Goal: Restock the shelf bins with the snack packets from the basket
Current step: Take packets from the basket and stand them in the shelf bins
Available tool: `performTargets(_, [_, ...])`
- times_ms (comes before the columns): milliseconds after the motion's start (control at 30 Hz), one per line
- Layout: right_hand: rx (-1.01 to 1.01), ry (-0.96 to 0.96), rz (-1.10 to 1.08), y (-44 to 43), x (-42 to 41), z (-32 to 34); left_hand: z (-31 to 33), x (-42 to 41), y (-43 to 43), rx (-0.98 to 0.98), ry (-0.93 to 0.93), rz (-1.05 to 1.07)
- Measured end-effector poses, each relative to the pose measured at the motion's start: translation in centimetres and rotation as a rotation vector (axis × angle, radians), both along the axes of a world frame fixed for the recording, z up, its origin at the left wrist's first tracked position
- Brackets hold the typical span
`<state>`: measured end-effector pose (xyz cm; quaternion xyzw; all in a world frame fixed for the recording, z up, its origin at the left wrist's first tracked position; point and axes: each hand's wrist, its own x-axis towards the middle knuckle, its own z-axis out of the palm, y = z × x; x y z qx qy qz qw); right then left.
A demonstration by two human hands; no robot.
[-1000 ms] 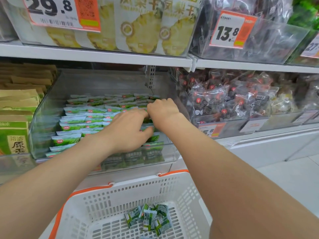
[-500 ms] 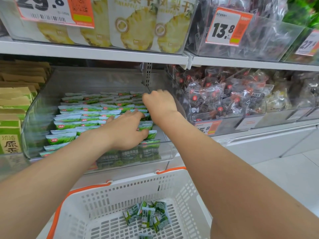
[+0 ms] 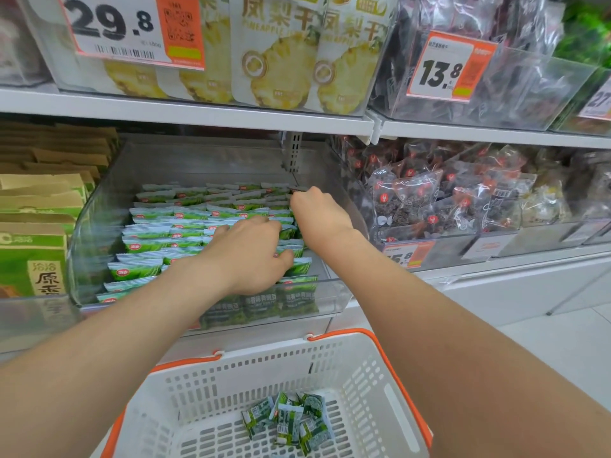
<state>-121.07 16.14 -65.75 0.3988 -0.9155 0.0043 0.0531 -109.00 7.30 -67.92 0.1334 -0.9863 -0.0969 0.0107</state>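
Packets [image 3: 150, 243] below tag "29.8" [image 3: 114, 26]

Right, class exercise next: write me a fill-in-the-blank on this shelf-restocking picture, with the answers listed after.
The left hand and right hand reach into a clear bin of ____ snack packets.
The basket below has ____ handles.
The price tag over the pineapple packs reads ____.
Missing words: green; orange; 29.8
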Motion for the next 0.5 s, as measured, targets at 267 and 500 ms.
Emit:
performTargets(267, [-0.19,-0.02,-0.013,2.7,1.7,2.1,0.8,3.1,0.7,-0.047,0.158,-0.024])
performTargets(500, [-0.121,-0.076,0.199,8.5,8.9,3.4,2.7,8.4,5.2,-0.108,0.4,-0.059])
